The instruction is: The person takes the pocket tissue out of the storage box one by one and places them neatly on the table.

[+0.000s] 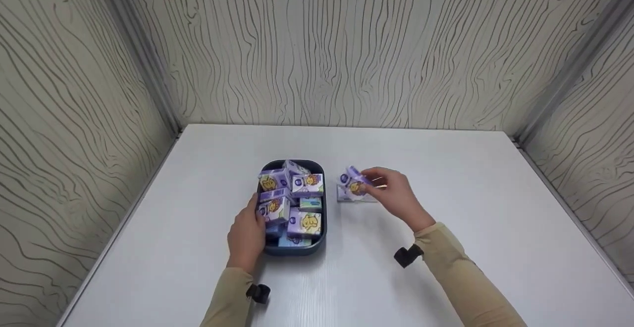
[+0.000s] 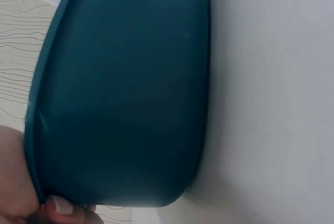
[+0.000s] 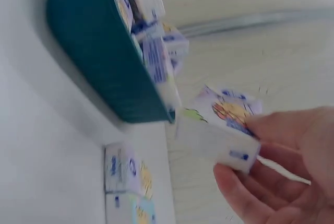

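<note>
The right hand [image 1: 396, 195] pinches a small purple-and-white box [image 1: 354, 186] between thumb and fingers, holding it tilted above the table [image 1: 465, 168], just beside the right wall of a dark teal bin [image 1: 295, 251]. Below the held box, two more boxes [image 3: 121, 167] lie side by side on the table, touching or nearly so.

The left hand [image 1: 247, 235] grips the bin's left rim, thumb and fingers on either side of the wall. The bin stands somewhat nearer the table's left edge than its right, its long sides running toward the far edge. Purple and light-blue boxes [image 1: 304, 223] fill it in a loose pile, several rising above the rim. Tan sleeves [image 1: 458, 267] cover both forearms, with a black wrist device [image 1: 409, 256] on each. Wood-patterned panels [image 1: 322, 49] rise beyond the far, left and right edges.
</note>
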`<state>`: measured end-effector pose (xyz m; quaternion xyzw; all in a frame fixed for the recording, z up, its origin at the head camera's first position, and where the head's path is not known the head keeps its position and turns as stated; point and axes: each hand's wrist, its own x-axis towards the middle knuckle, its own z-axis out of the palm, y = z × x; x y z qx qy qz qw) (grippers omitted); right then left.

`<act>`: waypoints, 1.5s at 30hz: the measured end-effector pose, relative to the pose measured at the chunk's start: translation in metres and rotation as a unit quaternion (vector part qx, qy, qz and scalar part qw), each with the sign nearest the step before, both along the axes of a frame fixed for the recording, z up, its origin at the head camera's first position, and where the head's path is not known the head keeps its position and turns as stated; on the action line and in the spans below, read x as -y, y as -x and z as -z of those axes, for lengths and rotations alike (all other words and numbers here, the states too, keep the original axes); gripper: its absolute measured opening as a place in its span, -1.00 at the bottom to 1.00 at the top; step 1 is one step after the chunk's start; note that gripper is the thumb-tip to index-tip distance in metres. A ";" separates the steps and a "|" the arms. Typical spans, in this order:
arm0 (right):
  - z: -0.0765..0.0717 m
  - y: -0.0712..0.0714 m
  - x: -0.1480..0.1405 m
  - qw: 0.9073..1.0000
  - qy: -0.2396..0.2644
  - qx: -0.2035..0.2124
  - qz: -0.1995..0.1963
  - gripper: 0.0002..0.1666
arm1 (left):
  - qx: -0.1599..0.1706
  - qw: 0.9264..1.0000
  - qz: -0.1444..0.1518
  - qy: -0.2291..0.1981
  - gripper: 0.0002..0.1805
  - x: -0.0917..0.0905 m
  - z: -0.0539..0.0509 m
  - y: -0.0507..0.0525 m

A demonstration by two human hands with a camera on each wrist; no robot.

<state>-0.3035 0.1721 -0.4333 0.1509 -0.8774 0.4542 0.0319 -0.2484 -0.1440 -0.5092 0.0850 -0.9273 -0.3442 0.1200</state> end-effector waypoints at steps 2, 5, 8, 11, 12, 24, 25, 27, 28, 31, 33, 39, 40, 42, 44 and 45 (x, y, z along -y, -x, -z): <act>0.005 0.007 -0.013 0.999 0.013 0.013 0.047 -0.62 | 0.002 1.000 0.002 0.000 -0.46 0.000 0.000 0.001; 0.015 0.016 -0.031 0.991 0.051 0.052 0.108 -0.59 | 0.009 1.000 0.003 0.000 -0.46 -0.001 0.001 0.002; 0.027 0.024 -0.047 0.980 0.076 0.091 0.158 -0.55 | 0.009 1.000 0.003 0.003 -0.46 0.000 0.001 0.003; 0.037 0.028 -0.058 0.970 0.084 0.122 0.194 -0.55 | 0.010 1.000 0.004 0.005 -0.45 0.000 0.001 0.003; 0.040 0.028 -0.061 0.967 0.082 0.130 0.203 -0.56 | 0.010 1.000 0.004 0.005 -0.46 0.000 0.001 0.003; 0.071 0.034 -0.073 0.950 0.085 0.165 0.250 -0.58 | 0.025 1.000 0.003 0.002 -0.45 0.005 0.000 -0.002; 0.073 0.034 -0.073 0.950 0.085 0.165 0.253 -0.59 | 0.020 1.000 0.003 0.003 -0.46 0.005 0.000 -0.002; 0.074 0.034 -0.073 0.949 0.089 0.163 0.256 -0.59 | 0.012 1.000 0.003 0.005 -0.46 0.003 0.000 -0.001; 0.074 0.034 -0.073 0.949 0.091 0.162 0.256 -0.59 | 0.009 1.000 0.002 0.007 -0.47 0.003 0.000 -0.001; 0.074 0.035 -0.071 0.950 0.092 0.158 0.254 -0.59 | 0.001 1.000 -0.001 0.009 -0.47 0.001 -0.001 0.000; 0.074 0.035 -0.068 0.952 0.088 0.155 0.250 -0.59 | 0.004 1.000 0.000 0.008 -0.47 0.001 -0.001 0.000; 0.076 0.036 -0.062 0.958 0.046 0.131 0.251 -0.59 | 0.011 1.000 0.003 0.004 -0.46 0.001 0.000 0.001; 0.077 0.036 -0.061 0.959 0.038 0.127 0.251 -0.59 | 0.012 1.000 0.003 0.004 -0.46 0.001 0.000 0.001; 0.077 0.036 -0.059 0.961 0.026 0.123 0.248 -0.58 | 0.012 1.000 0.002 0.004 -0.46 0.001 0.000 0.001; 0.078 0.036 -0.057 0.961 0.017 0.123 0.246 -0.58 | 0.012 1.000 0.002 0.004 -0.46 0.001 -0.001 0.001; 0.078 0.036 -0.056 0.962 0.015 0.124 0.244 -0.58 | 0.011 1.000 0.002 0.004 -0.46 0.001 -0.001 0.001</act>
